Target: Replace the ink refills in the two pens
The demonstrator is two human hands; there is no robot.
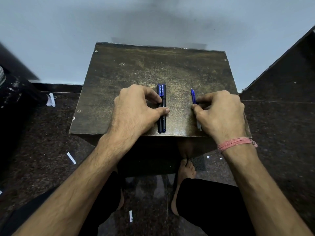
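Two pens (162,106) lay side by side, touching, on the worktop (136,68), just beyond the left hand (136,109); thumb tip across the barrels, forefinger curled against the near one's flank, so a light pinch on the pair, not a lift. Two thin blue refills (193,96) poked out past the right hand (219,113), whose fingers (201,100) were curled down over them, pressing or pinching, with a pale tail end showing under the palm. Judged light, stiff and smooth, the pens apt to roll on the scuffed board; best taken mid-barrel, one hand either side of the joint for twisting apart. Refills judged slender and bendable, tips fine and easily fouled; better held along the tube than at the point. Hard to tell whether caps were on or merely printed sleeves near the far ends. Hidden: most of the refills' length beneath the right palm, and the exact contact of those fingers. Further out, paper scraps (71,158) on the dark floor, a pink thread band (237,143) at the right wrist.
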